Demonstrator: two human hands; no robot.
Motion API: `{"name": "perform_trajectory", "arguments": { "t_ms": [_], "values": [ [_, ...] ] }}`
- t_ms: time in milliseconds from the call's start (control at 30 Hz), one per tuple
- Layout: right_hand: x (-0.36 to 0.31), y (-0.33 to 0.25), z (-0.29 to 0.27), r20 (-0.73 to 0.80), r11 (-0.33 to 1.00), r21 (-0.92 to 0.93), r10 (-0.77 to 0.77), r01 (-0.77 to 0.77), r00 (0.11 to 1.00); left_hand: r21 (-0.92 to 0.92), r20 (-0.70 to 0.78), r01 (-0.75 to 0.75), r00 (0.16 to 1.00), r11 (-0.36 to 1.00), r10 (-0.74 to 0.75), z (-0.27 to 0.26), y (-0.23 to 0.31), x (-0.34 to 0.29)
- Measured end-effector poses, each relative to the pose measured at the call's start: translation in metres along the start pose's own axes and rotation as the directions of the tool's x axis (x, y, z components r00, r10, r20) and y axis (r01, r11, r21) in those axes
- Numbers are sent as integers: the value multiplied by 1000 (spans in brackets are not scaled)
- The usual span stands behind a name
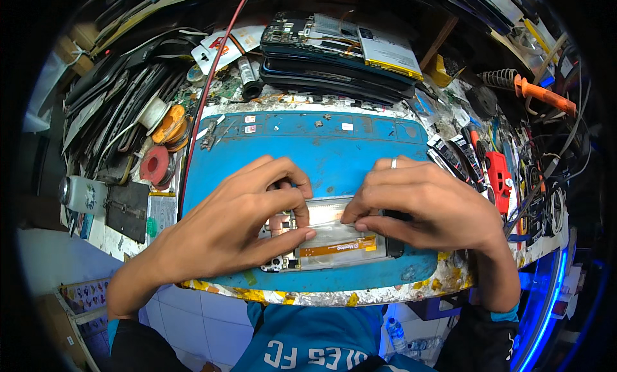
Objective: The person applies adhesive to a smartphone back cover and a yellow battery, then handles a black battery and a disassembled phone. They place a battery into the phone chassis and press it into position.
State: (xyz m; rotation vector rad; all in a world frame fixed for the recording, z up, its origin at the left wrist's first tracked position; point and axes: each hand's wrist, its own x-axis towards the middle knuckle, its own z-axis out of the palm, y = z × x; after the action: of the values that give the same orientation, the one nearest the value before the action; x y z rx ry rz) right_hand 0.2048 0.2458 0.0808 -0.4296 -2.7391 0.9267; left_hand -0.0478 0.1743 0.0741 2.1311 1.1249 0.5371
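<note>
An opened phone (379, 248) lies on the blue work mat, its silvery inner bay facing up and part of its circuit board showing at the left end. An orange ribbon cable (334, 247) runs along its near side. Across the bay stretches a crinkled, translucent film (334, 233). My left hand (250, 211) pinches at the film's edge near the board end, thumb and index close together. Opposite it, my right hand (421, 202), with a ring on one finger, pinches at the same edge. The fingers hide exactly where they grip, and also the phone's far corners.
Stacked phones and panels (337, 73) stand behind the blue mat (289, 141). Spools (154, 165) and a clear jar (83, 195) sit at left. Tubes (457, 159), a red tool (498, 179), an orange-handled soldering iron (543, 94) and cables crowd the right. A red cable crosses at left.
</note>
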Motion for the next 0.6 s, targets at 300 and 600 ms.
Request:
{"name": "perform_trajectory", "arguments": {
  "t_ms": [300,600],
  "values": [
    [3,0,1,-38,1000,-17,0,-1,999,-46,6,-50,999,998,50,0,-4,1],
    [6,5,3,-48,999,-37,-15,14,999,-54,-12,3,1000,999,-3,2,-7,2]
  ]
}}
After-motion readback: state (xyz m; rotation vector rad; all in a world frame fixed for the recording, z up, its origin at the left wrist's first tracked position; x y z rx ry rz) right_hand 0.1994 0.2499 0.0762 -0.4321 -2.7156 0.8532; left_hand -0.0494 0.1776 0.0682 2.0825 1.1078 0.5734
